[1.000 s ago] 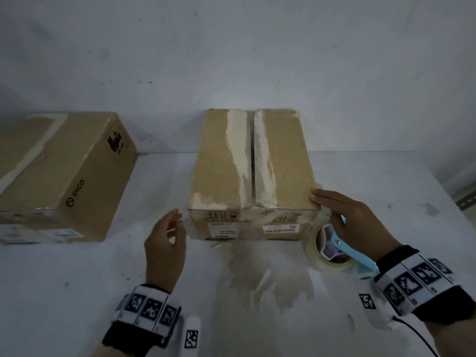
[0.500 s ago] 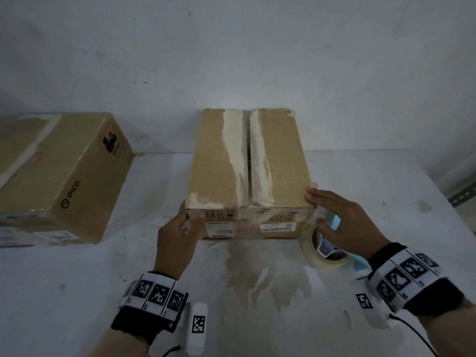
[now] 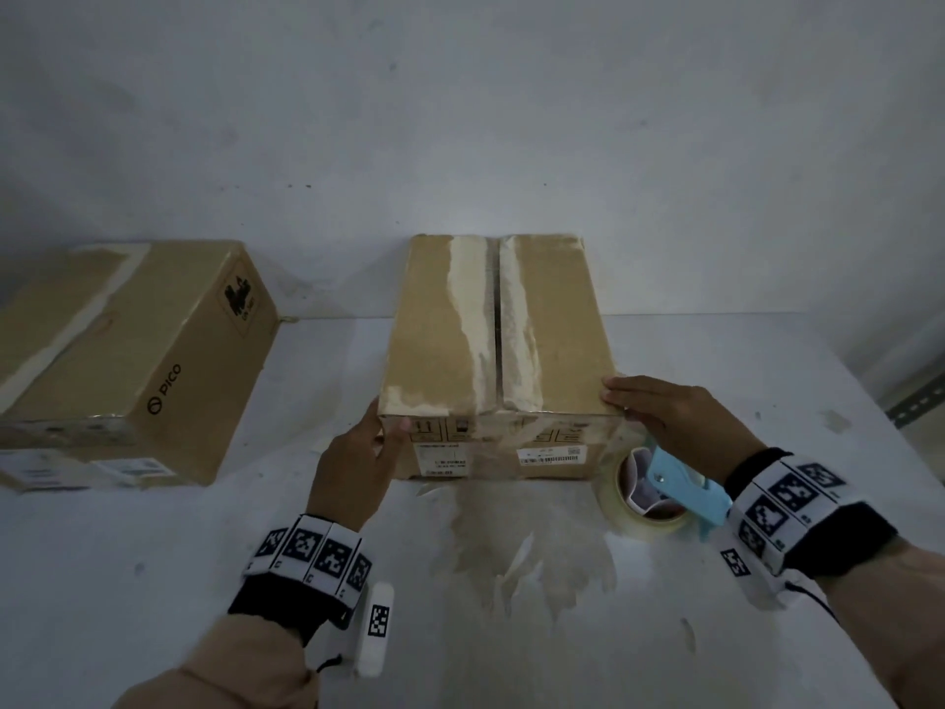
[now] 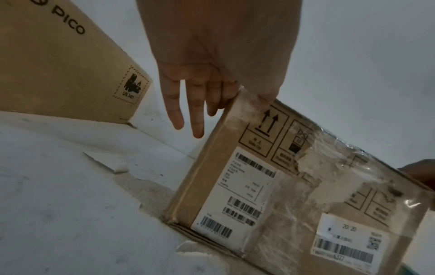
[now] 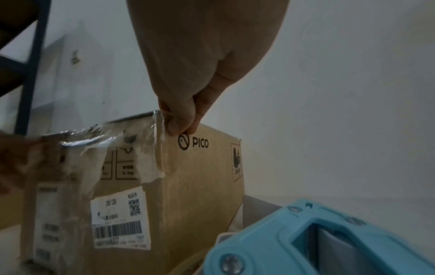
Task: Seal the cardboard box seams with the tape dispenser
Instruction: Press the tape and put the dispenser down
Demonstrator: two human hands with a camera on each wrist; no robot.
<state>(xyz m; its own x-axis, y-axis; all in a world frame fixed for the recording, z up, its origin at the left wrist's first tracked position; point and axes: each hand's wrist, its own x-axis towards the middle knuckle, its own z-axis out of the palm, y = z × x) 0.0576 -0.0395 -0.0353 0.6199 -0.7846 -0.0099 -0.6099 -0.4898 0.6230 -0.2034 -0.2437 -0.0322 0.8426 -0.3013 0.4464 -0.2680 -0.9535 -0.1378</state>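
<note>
Two cardboard boxes on white table point(image 3: 153, 580): centre box point(image 3: 445, 345), "PICO" on its rt side, label "20/20", barcodes; second box point(image 3: 128, 360) at left, "PICO", "UN 3481", partly cut off. Left hand point(image 3: 353, 468) grips near-left corner, fingers straight. Right hand point(image 3: 680, 427) pinches near-right top corner. One blue tape dispenser point(image 3: 670, 483) lies beside box, partly hidden under rt hand.

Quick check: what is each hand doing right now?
Left hand: grips the cardboard box at its near left corner.
Right hand: grips its near right corner.
</note>
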